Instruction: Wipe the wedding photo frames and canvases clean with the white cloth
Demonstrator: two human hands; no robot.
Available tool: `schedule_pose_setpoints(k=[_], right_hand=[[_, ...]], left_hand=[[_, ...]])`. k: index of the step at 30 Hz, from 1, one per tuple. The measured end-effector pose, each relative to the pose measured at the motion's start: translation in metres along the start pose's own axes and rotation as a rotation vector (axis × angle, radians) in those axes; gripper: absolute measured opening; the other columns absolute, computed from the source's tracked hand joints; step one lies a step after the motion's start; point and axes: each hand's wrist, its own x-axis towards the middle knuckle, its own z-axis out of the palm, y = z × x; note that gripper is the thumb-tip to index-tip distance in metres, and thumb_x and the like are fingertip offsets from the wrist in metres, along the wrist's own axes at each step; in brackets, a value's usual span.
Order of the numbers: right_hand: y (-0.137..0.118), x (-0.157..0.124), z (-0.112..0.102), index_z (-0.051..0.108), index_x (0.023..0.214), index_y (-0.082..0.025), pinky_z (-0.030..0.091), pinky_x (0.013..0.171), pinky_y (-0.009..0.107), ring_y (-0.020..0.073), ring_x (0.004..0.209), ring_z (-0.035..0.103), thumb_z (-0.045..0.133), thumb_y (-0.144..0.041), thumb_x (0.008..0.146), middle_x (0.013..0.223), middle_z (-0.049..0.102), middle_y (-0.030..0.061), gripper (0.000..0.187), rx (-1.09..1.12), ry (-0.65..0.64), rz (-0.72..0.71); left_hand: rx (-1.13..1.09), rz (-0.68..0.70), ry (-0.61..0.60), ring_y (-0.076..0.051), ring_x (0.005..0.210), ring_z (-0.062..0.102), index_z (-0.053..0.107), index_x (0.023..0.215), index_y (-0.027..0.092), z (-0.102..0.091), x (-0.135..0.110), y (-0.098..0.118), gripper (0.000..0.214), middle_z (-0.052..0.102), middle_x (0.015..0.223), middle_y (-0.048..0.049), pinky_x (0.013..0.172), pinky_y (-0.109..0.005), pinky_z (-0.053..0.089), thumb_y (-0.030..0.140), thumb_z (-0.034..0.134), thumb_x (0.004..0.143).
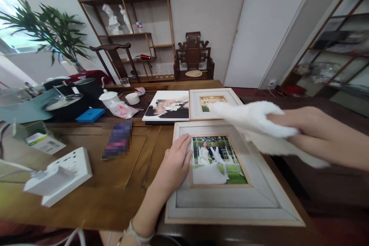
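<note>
A large white picture frame [227, 203] with a wedding photo lies flat at the table's near right edge. My left hand [177, 161] rests on its left side, fingers stretched out and touching the border beside the photo. Over the frame's upper right part, my right hand [288, 121] grips a white cloth [253, 117], blurred by motion. Whether the cloth touches the frame I cannot tell. Part of the cloth covers a smaller white picture frame [194, 102] behind. To the left of that lies a photo panel [168, 105] showing a couple.
On the wooden table [144, 153] are a white power strip [69, 177] with a plugged-in adapter, a small open box [43, 140], a phone-like dark object [118, 138], a blue box [90, 115], a white teapot [108, 96] and a black pot [63, 103]. A wooden chair [193, 57] stands behind.
</note>
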Motion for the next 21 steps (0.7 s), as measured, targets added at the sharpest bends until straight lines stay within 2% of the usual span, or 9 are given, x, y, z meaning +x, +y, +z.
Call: schedule_pose_setpoints(k=[3, 4, 6, 9, 12, 14, 16, 19, 21], right_hand=[[0.011, 0.025, 0.024, 0.065, 0.112, -0.015, 0.047, 0.076, 0.037, 0.0226, 0.088, 0.063, 0.036, 0.000, 0.072, 0.101, 0.067, 0.0121, 0.052, -0.085, 0.024, 0.028], [0.010, 0.031, 0.036, 0.064, 0.115, -0.015, 0.048, 0.080, 0.040, 0.0255, 0.094, 0.062, 0.038, 0.001, 0.069, 0.107, 0.066, 0.0139, 0.055, -0.097, 0.019, 0.026], [0.001, 0.039, 0.060, 0.062, 0.119, -0.018, 0.049, 0.085, 0.043, 0.0290, 0.103, 0.060, 0.041, 0.003, 0.067, 0.117, 0.063, 0.0145, 0.060, -0.093, -0.015, 0.023], [-0.027, 0.052, 0.089, 0.057, 0.126, -0.022, 0.043, 0.098, 0.049, 0.0312, 0.125, 0.047, 0.043, 0.006, 0.066, 0.136, 0.053, 0.0119, 0.068, -0.040, -0.094, -0.008], [-0.065, 0.059, 0.104, 0.054, 0.131, -0.019, 0.031, 0.107, 0.055, 0.0343, 0.137, 0.026, 0.044, 0.010, 0.064, 0.150, 0.035, 0.0111, 0.073, 0.064, -0.245, -0.191], [-0.087, 0.055, 0.102, 0.058, 0.126, -0.018, 0.027, 0.107, 0.061, 0.0396, 0.137, 0.022, 0.049, 0.006, 0.069, 0.151, 0.031, 0.0133, 0.062, 0.129, -0.311, -0.294], [-0.103, 0.044, 0.090, 0.065, 0.116, -0.018, 0.028, 0.106, 0.062, 0.0412, 0.135, 0.025, 0.057, -0.002, 0.074, 0.149, 0.034, 0.0127, 0.045, 0.218, -0.358, -0.371], [-0.108, 0.018, 0.059, 0.071, 0.102, -0.022, 0.030, 0.111, 0.044, 0.0281, 0.131, 0.039, 0.058, -0.009, 0.082, 0.136, 0.053, 0.0023, 0.028, 0.429, -0.435, -0.475], [-0.100, -0.005, 0.039, 0.068, 0.111, -0.031, 0.041, 0.105, 0.032, 0.0195, 0.121, 0.053, 0.055, -0.012, 0.086, 0.127, 0.061, -0.0045, 0.034, 0.541, -0.422, -0.364]], left_hand=[[-0.118, -0.060, 0.179, -0.026, 0.142, 0.025, 0.044, 0.135, 0.014, -0.001, 0.000, -0.001, 0.043, 0.028, 0.153, -0.0151, 0.115, -0.047, 0.024, 0.023, 0.042, 0.093], [-0.189, -0.119, 0.249, -0.028, 0.142, 0.025, 0.043, 0.136, 0.014, -0.002, 0.001, -0.001, 0.046, 0.026, 0.154, -0.0158, 0.114, -0.046, 0.025, 0.023, 0.046, 0.091], [-0.413, -0.319, 0.342, -0.030, 0.138, 0.034, 0.037, 0.140, 0.014, -0.006, 0.002, -0.003, 0.056, 0.030, 0.151, -0.0187, 0.110, -0.045, 0.033, 0.023, 0.054, 0.087], [-0.886, -0.660, 0.301, -0.029, 0.120, 0.055, 0.041, 0.137, 0.012, -0.014, 0.007, -0.004, 0.061, 0.052, 0.135, -0.0211, 0.099, -0.039, 0.045, 0.023, 0.064, 0.082], [-1.193, -0.755, 0.158, -0.030, 0.106, 0.064, 0.059, 0.119, 0.007, -0.024, 0.009, -0.004, 0.043, 0.068, 0.113, -0.0184, 0.090, -0.036, 0.050, 0.024, 0.064, 0.080], [-1.280, -0.764, 0.133, -0.030, 0.096, 0.068, 0.064, 0.111, 0.007, -0.029, 0.007, -0.002, 0.037, 0.072, 0.103, -0.0155, 0.083, -0.035, 0.053, 0.024, 0.066, 0.078], [-1.354, -0.812, 0.137, -0.027, 0.087, 0.071, 0.064, 0.113, 0.010, -0.032, 0.002, 0.001, 0.039, 0.074, 0.097, -0.0120, 0.076, -0.032, 0.055, 0.024, 0.068, 0.077], [-1.415, -0.859, 0.090, -0.024, 0.082, 0.072, 0.056, 0.126, 0.018, -0.031, -0.007, 0.008, 0.050, 0.074, 0.100, -0.0099, 0.071, -0.030, 0.057, 0.027, 0.069, 0.078], [-1.419, -0.833, 0.041, -0.024, 0.086, 0.072, 0.047, 0.134, 0.025, -0.027, -0.012, 0.014, 0.066, 0.073, 0.106, -0.0093, 0.073, -0.031, 0.057, 0.022, 0.074, 0.074]])
